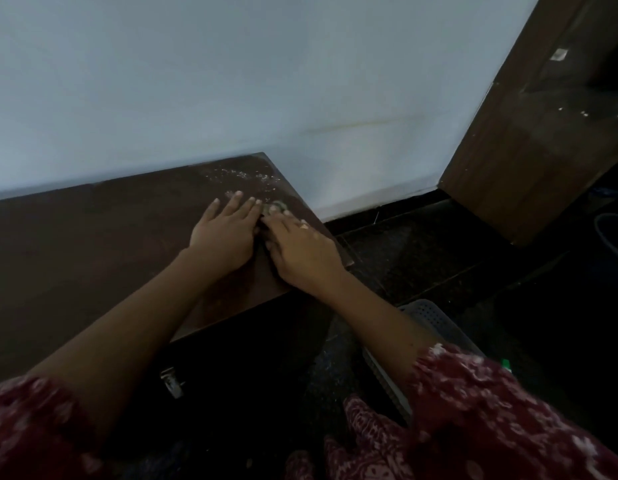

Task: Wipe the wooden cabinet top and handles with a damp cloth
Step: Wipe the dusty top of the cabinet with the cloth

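Note:
The dark brown wooden cabinet top (92, 244) runs along the wall, with pale dust and specks near its far right corner (245, 176). My left hand (227, 233) lies flat on the top, fingers stretched out and slightly apart. Touching it on the right, my right hand (300, 252) presses down near the right edge. A small greyish bit of cloth (277, 205) shows at its fingertips; the rest is hidden under the hands. A metal handle (171, 382) sits on the shadowed cabinet front below.
A pale wall (231, 81) rises directly behind the cabinet. A dark wooden panel (529, 150) stands at the right. A grey perforated plastic basket (435, 320) sits on the dark floor (421, 244) beside my right forearm. A cable (609, 230) lies at the far right.

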Tool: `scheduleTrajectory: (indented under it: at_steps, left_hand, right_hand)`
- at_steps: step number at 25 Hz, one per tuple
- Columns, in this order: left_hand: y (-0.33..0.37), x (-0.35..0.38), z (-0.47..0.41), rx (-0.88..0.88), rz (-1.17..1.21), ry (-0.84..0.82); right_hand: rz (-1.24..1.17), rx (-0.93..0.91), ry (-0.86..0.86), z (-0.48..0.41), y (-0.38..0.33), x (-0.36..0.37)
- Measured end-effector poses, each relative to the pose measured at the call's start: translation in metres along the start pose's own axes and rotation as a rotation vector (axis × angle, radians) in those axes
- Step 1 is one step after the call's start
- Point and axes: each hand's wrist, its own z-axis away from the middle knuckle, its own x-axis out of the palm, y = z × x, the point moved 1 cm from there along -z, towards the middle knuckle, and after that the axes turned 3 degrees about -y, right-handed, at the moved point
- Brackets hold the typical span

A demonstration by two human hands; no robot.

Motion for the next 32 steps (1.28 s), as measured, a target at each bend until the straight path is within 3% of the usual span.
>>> scheduleTrajectory:
  at_steps: [5,8,15,25,32]
  left_hand:
    - [0.033,0.003,0.003,0.193,0.023,0.075]
    - [0.027,0.001,-0.006,0.256,0.056,0.036]
    - [0.003,-0.015,-0.062,0.163,-0.113,0.003]
    - [-0.07,-0.021,-0.143,0.051,-0.12,0.005]
    - [-0.111,-0.019,-0.143,-0.032,-0.049,-0.019]
  right_hand:
    - [0.007,0.057,0.058,0.03,0.029,-0.009]
    - [0.028,0.053,0.087,0.022,0.03,-0.007]
    - [0.02,0.081,0.034,-0.043,0.038,0.0]
    - [0.052,0.081,0.027,-0.162,0.037,0.019]
    - [0.064,0.022,-0.042,-0.197,0.004,0.02]
